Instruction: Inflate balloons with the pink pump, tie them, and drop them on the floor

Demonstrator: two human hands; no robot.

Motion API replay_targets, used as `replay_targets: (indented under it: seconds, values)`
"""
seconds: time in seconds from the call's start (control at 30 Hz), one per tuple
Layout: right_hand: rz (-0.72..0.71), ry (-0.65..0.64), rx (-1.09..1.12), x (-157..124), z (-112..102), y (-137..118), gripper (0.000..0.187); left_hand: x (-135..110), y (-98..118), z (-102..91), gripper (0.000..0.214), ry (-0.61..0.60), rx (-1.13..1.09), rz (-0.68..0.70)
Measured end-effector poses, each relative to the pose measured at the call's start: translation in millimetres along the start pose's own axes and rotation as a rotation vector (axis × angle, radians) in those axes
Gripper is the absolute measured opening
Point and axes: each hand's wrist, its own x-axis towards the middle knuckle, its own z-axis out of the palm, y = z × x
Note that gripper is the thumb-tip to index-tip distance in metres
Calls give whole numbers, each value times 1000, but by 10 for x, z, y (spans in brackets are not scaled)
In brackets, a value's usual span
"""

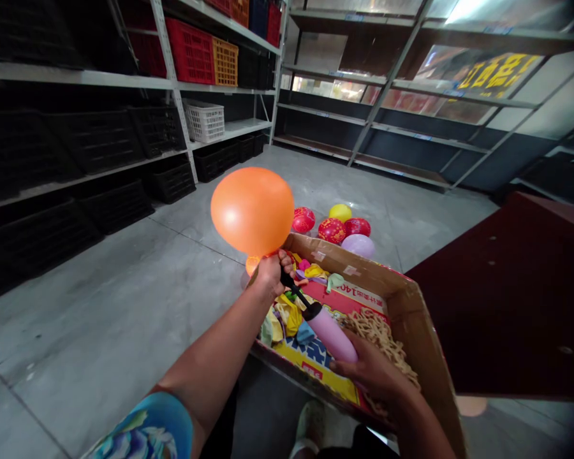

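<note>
An inflated orange balloon (252,210) stands above my left hand (270,274), whose fingers are closed round its neck at the black end of a hand balloon pump (332,333). The nozzle itself is hidden by those fingers. My right hand (373,368) is wrapped round the pump's pink barrel, lower and to the right. Beneath both hands is an open cardboard box (414,306). Inside it lie limp balloons, among them a yellow balloon (293,319) and a pale green balloon (335,282), and a heap of tan rubbery strips (377,335).
Several inflated balloons, including a yellow one (340,212) and a lilac one (358,245), lie on the grey floor (172,274) beyond the box. A dark red panel (516,306) stands close on the right. Shelves with crates (191,51) line the left; more racks (377,118) stand behind.
</note>
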Motion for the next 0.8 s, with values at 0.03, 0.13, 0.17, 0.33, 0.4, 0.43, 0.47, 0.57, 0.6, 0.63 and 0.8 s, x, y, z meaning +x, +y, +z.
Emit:
replay_targets:
  seconds: [0.03, 0.13, 0.17, 0.33, 0.4, 0.43, 0.47, 0.57, 0.6, 0.63, 0.8]
  values:
    - [15, 18, -9, 31, 42, -44, 53, -15, -37, 15, 19, 0, 5, -16]
    - [26, 64, -41, 107, 137, -131, 48, -63, -118, 65, 20, 16, 13, -64]
    - [12, 76, -44, 121, 156, -142, 46, -75, -129, 77, 20, 21, 18, -77]
    - [-3, 0, 49, 83, 110, -85, 51, -61, -56, 62, 19, -13, 37, -78]
    - [-22, -56, 92, 21, 24, -20, 56, -32, 11, 34, 19, -6, 26, -58]
    - [-35, -75, 100, -16, -26, 19, 57, -17, 46, 20, 19, -1, 18, -44]
    - [-41, -92, 97, -53, -76, 61, 57, -3, 81, 6, 19, 1, 9, -31]
    - [2, -125, 93, -151, -196, 187, 56, 32, 174, -27, 18, -5, -13, -1]
    - [24, -137, 98, -173, -220, 221, 57, 41, 199, -36, 18, -6, -16, 7]
    - [42, -147, 102, -186, -236, 247, 58, 49, 218, -45, 18, -3, -16, 17]
    - [54, -157, -4, -146, -220, 204, 56, 60, 196, -73, 17, 7, -27, 24]
